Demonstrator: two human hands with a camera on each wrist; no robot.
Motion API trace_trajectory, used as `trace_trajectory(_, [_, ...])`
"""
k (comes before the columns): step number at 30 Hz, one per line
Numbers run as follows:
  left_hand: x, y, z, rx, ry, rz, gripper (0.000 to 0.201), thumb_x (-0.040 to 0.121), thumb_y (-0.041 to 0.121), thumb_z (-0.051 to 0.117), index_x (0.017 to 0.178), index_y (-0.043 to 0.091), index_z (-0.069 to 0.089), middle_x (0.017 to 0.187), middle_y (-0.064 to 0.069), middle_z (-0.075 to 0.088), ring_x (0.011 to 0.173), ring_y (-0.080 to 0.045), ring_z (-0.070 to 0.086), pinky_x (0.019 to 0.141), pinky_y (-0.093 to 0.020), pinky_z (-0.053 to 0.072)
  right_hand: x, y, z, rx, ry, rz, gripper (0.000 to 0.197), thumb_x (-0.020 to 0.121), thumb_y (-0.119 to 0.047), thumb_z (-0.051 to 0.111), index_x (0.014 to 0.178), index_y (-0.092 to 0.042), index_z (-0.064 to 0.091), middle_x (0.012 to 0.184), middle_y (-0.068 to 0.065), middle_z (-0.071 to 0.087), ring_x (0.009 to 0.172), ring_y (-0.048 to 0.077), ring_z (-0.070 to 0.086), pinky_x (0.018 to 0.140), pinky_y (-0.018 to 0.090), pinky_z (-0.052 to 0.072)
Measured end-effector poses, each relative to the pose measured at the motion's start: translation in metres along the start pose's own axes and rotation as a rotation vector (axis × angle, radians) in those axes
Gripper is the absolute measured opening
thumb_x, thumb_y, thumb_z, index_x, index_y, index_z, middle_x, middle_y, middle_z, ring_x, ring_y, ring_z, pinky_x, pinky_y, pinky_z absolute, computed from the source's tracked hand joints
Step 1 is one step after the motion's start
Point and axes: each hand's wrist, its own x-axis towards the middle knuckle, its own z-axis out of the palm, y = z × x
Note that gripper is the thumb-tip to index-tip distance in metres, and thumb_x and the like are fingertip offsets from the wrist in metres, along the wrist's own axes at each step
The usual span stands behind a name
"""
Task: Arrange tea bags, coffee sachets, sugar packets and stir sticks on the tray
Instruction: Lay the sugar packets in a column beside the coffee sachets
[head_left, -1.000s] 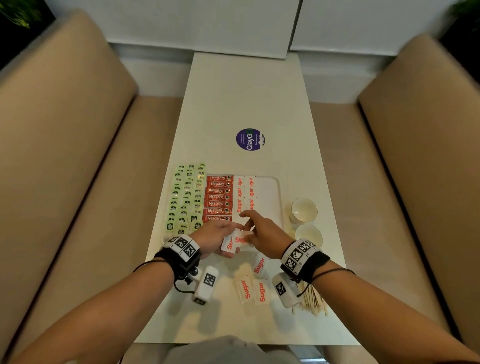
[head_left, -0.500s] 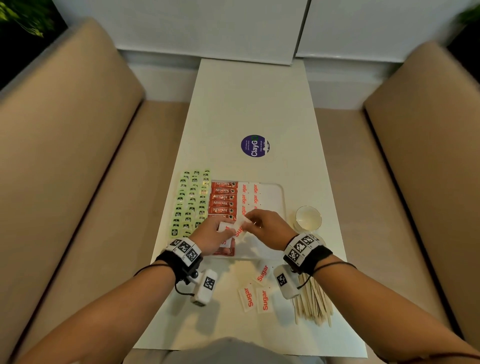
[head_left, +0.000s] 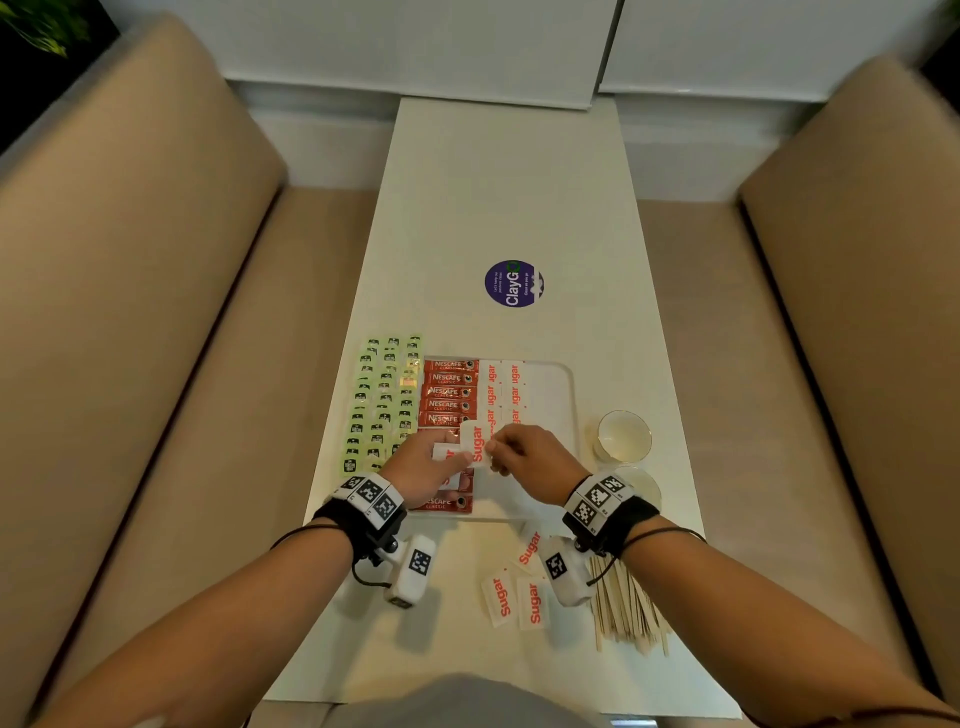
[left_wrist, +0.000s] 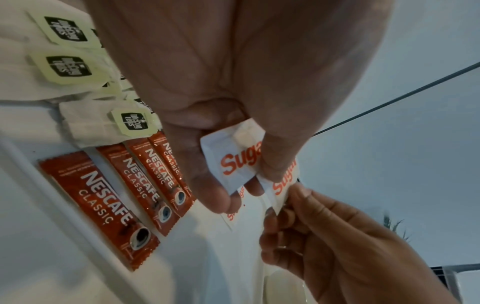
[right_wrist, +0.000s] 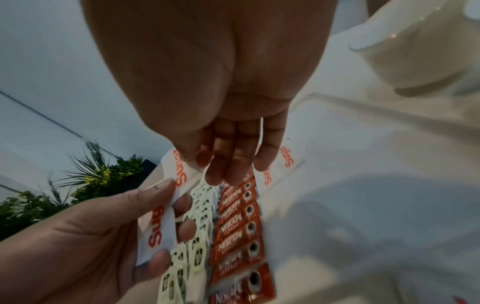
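Meeting over the near half of the white tray (head_left: 563, 395), both hands share the sugar packets. The left hand (head_left: 421, 467) pinches a small stack of sugar packets (left_wrist: 231, 164) between thumb and fingers, and the right hand (head_left: 530, 457) pinches the edge of one sugar packet (head_left: 478, 441) standing off that stack. On the tray, a column of red coffee sachets (head_left: 449, 392) runs from 12 toward 6 o'clock, with more sugar packets (head_left: 501, 387) laid just at its 3 o'clock side. Green-tagged tea bags (head_left: 382, 402) lie in rows at 9 o'clock of the sachets. On the surface (head_left: 498, 197), at 6 o'clock of the tray, lie three loose sugar packets (head_left: 514, 587); stir sticks (head_left: 623, 608) lie at their 3 o'clock. Two white cups (head_left: 623, 436) stand at 3 o'clock of the tray.
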Motion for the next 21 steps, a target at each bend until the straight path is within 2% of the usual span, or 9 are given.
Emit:
trace_trajectory(2, [0.004, -0.003, 0.0, 0.066, -0.014, 0.002, 0.012, 0.095, 0.023, 0.068, 0.107, 0.024, 0.071, 0.099, 0.0, 0.077, 0.088, -0.02, 0.075, 0.074, -0.046, 0.063, -0.001, 0.005, 0.004, -0.014, -0.043, 0.018, 0.028, 0.105, -0.033, 0.049, 0.093, -0.014, 0.066, 0.084, -0.002, 0.072, 0.081, 0.017, 0.067, 0.075, 0.026, 0.047])
trace_trajectory(5, [0.005, -0.006, 0.002, 0.092, -0.047, -0.031, 0.014, 0.096, 0.019, 0.066, 0.109, 0.022, 0.071, 0.098, -0.003, 0.077, 0.079, -0.013, 0.072, 0.062, -0.029, 0.059, -0.001, 0.013, 0.011, -0.022, -0.052, 0.038, 0.025, 0.104, -0.033, 0.051, 0.088, -0.019, 0.063, 0.083, 0.0, 0.072, 0.079, 0.018, 0.067, 0.078, 0.03, 0.053])
trace_trajectory(7, [0.007, -0.01, 0.004, 0.078, -0.081, -0.064, 0.013, 0.096, 0.018, 0.066, 0.108, 0.021, 0.072, 0.097, -0.006, 0.076, 0.083, -0.019, 0.073, 0.064, -0.033, 0.06, 0.0, 0.02, 0.016, -0.029, -0.048, 0.061, 0.023, 0.103, -0.032, 0.053, 0.087, -0.019, 0.062, 0.081, -0.002, 0.072, 0.074, 0.014, 0.066, 0.076, 0.028, 0.053])
trace_trajectory(9, [0.01, -0.014, 0.004, 0.095, -0.107, -0.093, 0.01, 0.097, 0.016, 0.063, 0.103, 0.016, 0.072, 0.094, -0.016, 0.075, 0.087, -0.029, 0.073, 0.073, -0.044, 0.063, 0.002, 0.025, 0.019, -0.035, -0.039, 0.088, 0.022, 0.103, -0.031, 0.054, 0.088, -0.016, 0.064, 0.079, -0.004, 0.071, 0.07, 0.01, 0.064, 0.072, 0.025, 0.051])
trace_trajectory(11, [0.015, -0.016, 0.004, 0.094, -0.116, -0.122, 0.01, 0.096, 0.012, 0.062, 0.099, 0.009, 0.07, 0.094, -0.022, 0.074, 0.086, -0.033, 0.072, 0.079, -0.05, 0.062, 0.005, 0.031, 0.021, -0.031, -0.034, 0.126, 0.022, 0.102, -0.029, 0.054, 0.09, -0.015, 0.065, 0.078, -0.005, 0.07, 0.069, 0.009, 0.063, 0.07, 0.022, 0.049])
trace_trajectory(13, [0.017, -0.016, 0.004, 0.084, -0.099, -0.14, 0.011, 0.095, 0.011, 0.063, 0.097, 0.003, 0.07, 0.096, -0.021, 0.074, 0.09, -0.035, 0.073, 0.08, -0.052, 0.061, 0.009, 0.037, 0.022, -0.037, -0.009, 0.165, 0.022, 0.103, -0.028, 0.054, 0.087, -0.017, 0.064, 0.077, -0.006, 0.069, 0.068, 0.008, 0.063, 0.071, 0.024, 0.051])
trace_trajectory(16, [0.022, -0.017, 0.003, 0.077, -0.082, -0.153, 0.007, 0.094, 0.01, 0.063, 0.09, 0.006, 0.068, 0.097, -0.018, 0.074, 0.091, -0.031, 0.073, 0.079, -0.05, 0.062, 0.016, 0.044, 0.024, -0.059, 0.039, 0.228, 0.023, 0.103, -0.03, 0.052, 0.084, -0.022, 0.062, 0.079, -0.005, 0.071, 0.072, 0.01, 0.066, 0.077, 0.029, 0.055])
trace_trajectory(18, [0.025, -0.018, 0.002, 0.055, -0.07, -0.168, 0.006, 0.092, 0.009, 0.065, 0.092, 0.004, 0.068, 0.1, -0.018, 0.074, 0.09, -0.029, 0.073, 0.078, -0.048, 0.062, 0.021, 0.047, 0.025, -0.064, 0.044, 0.266, 0.024, 0.103, -0.03, 0.052, 0.083, -0.023, 0.063, 0.08, -0.004, 0.072, 0.074, 0.011, 0.068, 0.079, 0.031, 0.056])
trace_trajectory(21, [0.027, -0.019, -0.001, 0.055, -0.057, -0.181, 0.011, 0.09, 0.009, 0.067, 0.096, 0.0, 0.069, 0.097, -0.015, 0.074, 0.094, -0.034, 0.073, 0.078, -0.051, 0.062, 0.027, 0.048, 0.026, -0.069, 0.036, 0.294, 0.025, 0.102, -0.029, 0.053, 0.082, -0.021, 0.065, 0.077, -0.004, 0.072, 0.073, 0.011, 0.067, 0.079, 0.032, 0.056])
